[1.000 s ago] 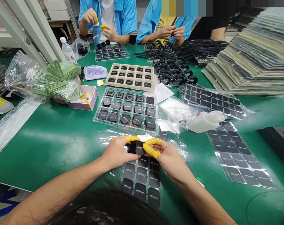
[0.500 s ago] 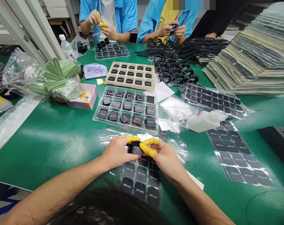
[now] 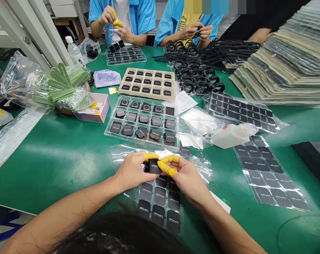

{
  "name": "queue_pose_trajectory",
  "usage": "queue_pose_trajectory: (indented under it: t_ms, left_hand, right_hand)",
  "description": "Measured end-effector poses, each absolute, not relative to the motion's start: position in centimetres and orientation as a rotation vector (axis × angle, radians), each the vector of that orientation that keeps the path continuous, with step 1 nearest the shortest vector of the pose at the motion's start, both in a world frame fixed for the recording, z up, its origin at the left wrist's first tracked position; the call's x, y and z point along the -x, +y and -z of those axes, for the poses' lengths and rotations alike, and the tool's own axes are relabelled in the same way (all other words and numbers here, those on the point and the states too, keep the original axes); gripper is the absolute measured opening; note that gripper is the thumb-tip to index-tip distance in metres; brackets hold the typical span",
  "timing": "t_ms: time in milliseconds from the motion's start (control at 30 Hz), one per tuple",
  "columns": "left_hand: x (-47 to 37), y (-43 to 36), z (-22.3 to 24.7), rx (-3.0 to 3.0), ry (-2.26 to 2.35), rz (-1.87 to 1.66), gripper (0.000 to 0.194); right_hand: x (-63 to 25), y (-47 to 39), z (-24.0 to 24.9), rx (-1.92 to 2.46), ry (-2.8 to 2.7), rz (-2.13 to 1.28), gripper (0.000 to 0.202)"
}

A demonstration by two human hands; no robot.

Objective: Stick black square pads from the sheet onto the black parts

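**Both hands pinch a small black square piece**

Since the earlier frames the hands have drawn a little closer together and the right thumb has slid further over the piece; the pose is otherwise much as it was. The left hand (image 3: 130, 171) and the right hand (image 3: 185, 176) meet just above the table edge, both closed on one small black square piece (image 3: 155, 165), pinched between fingertips that wear yellow finger cots (image 3: 165, 168). The piece is held just above a clear film sheet of black printed squares (image 3: 160, 204) lying on the green table (image 3: 62, 155).

Just beyond the hands sits a clear plastic tray (image 3: 142, 121) with black square parts in its pockets. Behind it lies a beige tray (image 3: 147, 84) of smaller dark parts. To the right, a white squeeze bottle (image 3: 230, 135) lies on its side near more film sheets (image 3: 268, 174). To the left are a pink box (image 3: 93, 108) and bagged green straps (image 3: 65, 88). Across the table, two people in blue jackets work with their own hands.
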State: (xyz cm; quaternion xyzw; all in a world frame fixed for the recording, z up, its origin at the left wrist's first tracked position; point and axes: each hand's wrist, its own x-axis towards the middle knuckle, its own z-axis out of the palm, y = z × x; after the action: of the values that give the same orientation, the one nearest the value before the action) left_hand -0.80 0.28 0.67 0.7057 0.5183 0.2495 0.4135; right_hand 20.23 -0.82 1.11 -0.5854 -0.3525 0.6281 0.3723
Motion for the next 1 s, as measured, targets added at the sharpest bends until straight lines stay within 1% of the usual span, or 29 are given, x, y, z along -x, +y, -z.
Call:
queue_pose_trajectory:
  t_ms: [233, 400, 467, 600, 1000]
  left_hand:
    - [0.8, 0.4, -0.4, -1.767, 1.307, -0.627, 0.051]
    - [0.9, 0.5, 0.3, -1.722, 1.303, -0.641, 0.050]
    - [0.9, 0.5, 0.3, -1.727, 1.292, -0.641, 0.046]
    - [0.8, 0.5, -0.2, -1.739, 1.299, -0.638, 0.041]
    - [0.9, 0.5, -0.4, -1.754, 1.285, -0.662, 0.049]
  right_hand:
    - [-20.4, -0.8, -0.9, 1.499, -0.946, -1.594, 0.065]
    - [-20.7, -1.0, -0.2, 1.593, -1.066, -1.435, 0.061]
    - [-20.3, -1.0, 0.0, 1.542, -1.111, -1.473, 0.061]
    - [-19.2, -0.7, -0.1, 1.495, -1.054, -1.563, 0.067]
    - [-19.5, -0.8, 0.2, 1.406, -1.049, -1.657, 0.055]
